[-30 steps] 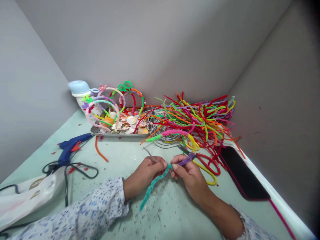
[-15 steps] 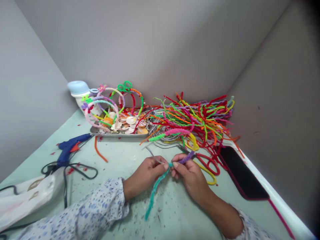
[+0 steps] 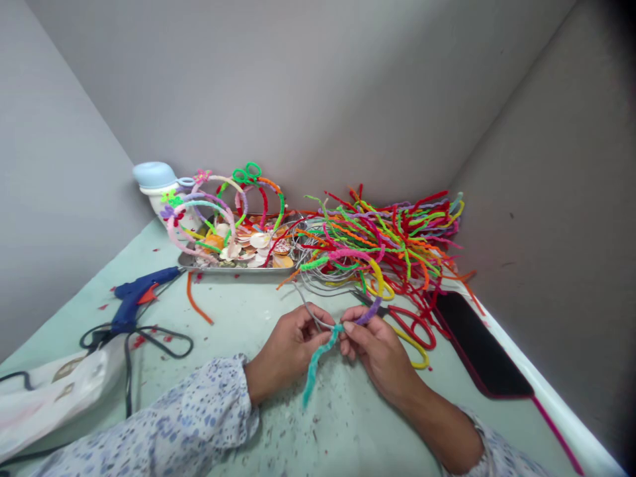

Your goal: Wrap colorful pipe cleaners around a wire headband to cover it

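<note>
The left hand [image 3: 294, 339] pinches the teal pipe cleaner [image 3: 313, 371], its dangling end higher than before, while the right hand [image 3: 376, 346] grips the multicolour wrapped wire [image 3: 378, 278].

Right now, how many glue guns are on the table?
1: the blue glue gun, beyond the white bag, its nozzle near the metal tray's left corner.

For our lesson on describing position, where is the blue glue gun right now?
In the head view, the blue plastic glue gun with an orange trigger lies on the left, just in front of the shallow metal tray of shells.
</note>
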`<action>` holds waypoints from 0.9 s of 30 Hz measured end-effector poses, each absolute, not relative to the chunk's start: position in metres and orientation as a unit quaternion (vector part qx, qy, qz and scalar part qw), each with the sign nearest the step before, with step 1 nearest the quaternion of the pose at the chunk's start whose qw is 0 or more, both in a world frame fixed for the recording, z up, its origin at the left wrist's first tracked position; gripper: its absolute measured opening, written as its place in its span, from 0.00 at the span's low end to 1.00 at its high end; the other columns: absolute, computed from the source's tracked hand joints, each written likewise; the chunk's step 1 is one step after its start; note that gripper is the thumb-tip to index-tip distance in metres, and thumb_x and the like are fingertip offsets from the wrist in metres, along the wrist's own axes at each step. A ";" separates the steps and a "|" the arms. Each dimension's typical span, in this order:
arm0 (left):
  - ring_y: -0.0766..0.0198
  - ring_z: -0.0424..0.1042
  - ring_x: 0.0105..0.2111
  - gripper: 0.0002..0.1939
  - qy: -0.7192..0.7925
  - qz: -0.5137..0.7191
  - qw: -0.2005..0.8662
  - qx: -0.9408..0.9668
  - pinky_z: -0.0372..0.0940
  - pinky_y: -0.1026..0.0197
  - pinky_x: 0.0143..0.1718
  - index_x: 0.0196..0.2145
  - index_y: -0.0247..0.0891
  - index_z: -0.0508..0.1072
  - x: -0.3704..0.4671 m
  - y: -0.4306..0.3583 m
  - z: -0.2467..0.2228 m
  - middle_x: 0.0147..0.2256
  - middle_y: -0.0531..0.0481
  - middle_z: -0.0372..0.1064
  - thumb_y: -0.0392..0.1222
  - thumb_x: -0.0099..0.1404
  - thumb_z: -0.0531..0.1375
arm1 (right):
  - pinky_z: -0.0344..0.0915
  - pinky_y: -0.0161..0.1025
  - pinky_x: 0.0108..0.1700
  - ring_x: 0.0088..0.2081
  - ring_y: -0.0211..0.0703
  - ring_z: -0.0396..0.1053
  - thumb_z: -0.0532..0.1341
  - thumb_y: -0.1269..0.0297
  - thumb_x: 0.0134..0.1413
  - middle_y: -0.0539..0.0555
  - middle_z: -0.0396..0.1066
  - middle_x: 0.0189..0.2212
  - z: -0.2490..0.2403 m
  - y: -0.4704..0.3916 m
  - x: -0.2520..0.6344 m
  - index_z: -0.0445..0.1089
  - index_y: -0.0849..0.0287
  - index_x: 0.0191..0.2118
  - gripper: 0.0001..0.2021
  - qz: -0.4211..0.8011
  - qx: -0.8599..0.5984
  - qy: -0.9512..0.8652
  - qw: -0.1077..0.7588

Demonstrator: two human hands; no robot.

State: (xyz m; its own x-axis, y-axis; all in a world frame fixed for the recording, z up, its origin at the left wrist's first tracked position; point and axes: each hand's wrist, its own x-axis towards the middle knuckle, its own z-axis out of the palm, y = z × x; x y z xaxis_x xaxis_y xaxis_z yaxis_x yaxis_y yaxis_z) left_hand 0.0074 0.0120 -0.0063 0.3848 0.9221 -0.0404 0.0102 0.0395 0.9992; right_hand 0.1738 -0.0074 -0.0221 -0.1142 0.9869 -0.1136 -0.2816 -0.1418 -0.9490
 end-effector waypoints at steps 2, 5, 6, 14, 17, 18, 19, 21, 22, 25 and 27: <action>0.70 0.61 0.24 0.15 0.399 0.385 0.606 0.571 0.57 0.66 0.26 0.34 0.33 0.69 0.008 0.013 -0.008 0.24 0.53 0.65 0.48 0.56 0.65 | 0.57 0.34 0.25 0.21 0.36 0.63 0.62 0.59 0.54 0.47 0.68 0.20 -0.024 -0.007 0.175 0.65 0.59 0.36 0.09 0.623 -0.426 -0.417 0.507; 0.67 0.65 0.25 0.15 0.400 0.392 0.606 0.565 0.59 0.65 0.27 0.33 0.33 0.69 0.009 0.012 -0.006 0.25 0.51 0.68 0.47 0.55 0.65 | 0.57 0.34 0.26 0.22 0.36 0.63 0.61 0.60 0.54 0.47 0.68 0.19 -0.025 -0.008 0.175 0.65 0.58 0.36 0.09 0.626 -0.423 -0.421 0.502; 0.67 0.66 0.25 0.14 0.401 0.393 0.603 0.567 0.59 0.65 0.27 0.32 0.33 0.69 0.009 0.012 -0.004 0.25 0.50 0.69 0.47 0.55 0.65 | 0.57 0.34 0.26 0.21 0.36 0.63 0.61 0.60 0.55 0.47 0.68 0.19 -0.025 -0.008 0.175 0.65 0.58 0.36 0.08 0.627 -0.423 -0.421 0.500; 0.69 0.65 0.24 0.07 0.405 0.403 0.568 0.593 0.58 0.67 0.27 0.28 0.33 0.70 0.009 0.010 0.006 0.24 0.54 0.67 0.39 0.56 0.64 | 0.58 0.34 0.27 0.23 0.36 0.63 0.61 0.60 0.55 0.48 0.69 0.20 -0.022 -0.009 0.175 0.65 0.58 0.37 0.08 0.618 -0.421 -0.442 0.496; 0.69 0.66 0.23 0.07 0.396 0.398 0.603 0.567 0.59 0.66 0.26 0.28 0.33 0.69 0.010 0.010 0.005 0.22 0.54 0.69 0.39 0.56 0.64 | 0.59 0.35 0.28 0.23 0.36 0.63 0.61 0.59 0.55 0.48 0.69 0.20 -0.021 -0.010 0.174 0.65 0.58 0.37 0.09 0.609 -0.428 -0.448 0.495; 0.69 0.67 0.23 0.08 0.394 0.398 0.616 0.554 0.60 0.66 0.27 0.28 0.33 0.69 0.011 0.010 0.006 0.23 0.53 0.70 0.39 0.56 0.64 | 0.59 0.35 0.28 0.23 0.36 0.64 0.61 0.59 0.55 0.48 0.69 0.20 -0.020 -0.010 0.174 0.65 0.58 0.37 0.09 0.606 -0.432 -0.450 0.494; 0.68 0.68 0.24 0.09 0.391 0.400 0.628 0.541 0.60 0.66 0.27 0.28 0.33 0.68 0.012 0.010 0.007 0.23 0.53 0.70 0.40 0.55 0.65 | 0.59 0.36 0.28 0.23 0.37 0.64 0.61 0.59 0.54 0.48 0.69 0.21 -0.019 -0.010 0.173 0.65 0.58 0.38 0.10 0.603 -0.436 -0.452 0.492; 0.67 0.69 0.23 0.11 0.390 0.403 0.646 0.517 0.61 0.65 0.27 0.27 0.34 0.68 0.013 0.011 0.010 0.22 0.53 0.70 0.41 0.53 0.66 | 0.60 0.36 0.29 0.24 0.37 0.65 0.61 0.57 0.54 0.48 0.70 0.21 -0.016 -0.011 0.172 0.65 0.58 0.38 0.11 0.599 -0.444 -0.453 0.489; 0.67 0.69 0.23 0.12 0.394 0.405 0.651 0.507 0.61 0.65 0.26 0.26 0.34 0.68 0.013 0.011 0.012 0.21 0.53 0.70 0.41 0.51 0.67 | 0.61 0.36 0.29 0.24 0.38 0.65 0.62 0.57 0.53 0.49 0.70 0.22 -0.015 -0.011 0.171 0.65 0.58 0.38 0.12 0.598 -0.446 -0.453 0.489; 0.67 0.68 0.21 0.13 0.400 0.407 0.660 0.489 0.61 0.65 0.24 0.24 0.35 0.66 0.015 0.011 0.016 0.18 0.54 0.69 0.41 0.49 0.68 | 0.61 0.37 0.29 0.24 0.38 0.65 0.62 0.55 0.53 0.49 0.70 0.22 -0.014 -0.011 0.169 0.65 0.59 0.38 0.13 0.592 -0.449 -0.455 0.490; 0.67 0.68 0.20 0.13 0.397 0.408 0.666 0.481 0.60 0.65 0.23 0.24 0.35 0.65 0.015 0.011 0.018 0.18 0.55 0.68 0.41 0.49 0.68 | 0.61 0.37 0.29 0.24 0.37 0.65 0.62 0.55 0.53 0.49 0.70 0.22 -0.014 -0.011 0.169 0.65 0.59 0.38 0.13 0.589 -0.451 -0.458 0.489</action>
State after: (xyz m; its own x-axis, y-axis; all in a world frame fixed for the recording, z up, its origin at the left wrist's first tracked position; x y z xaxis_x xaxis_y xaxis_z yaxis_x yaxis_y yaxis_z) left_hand 0.0149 0.0111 0.0179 0.3506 0.9265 -0.1368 -0.1620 0.2038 0.9655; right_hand 0.1689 -0.0114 -0.0140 -0.1135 0.9900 -0.0837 -0.1629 -0.1017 -0.9814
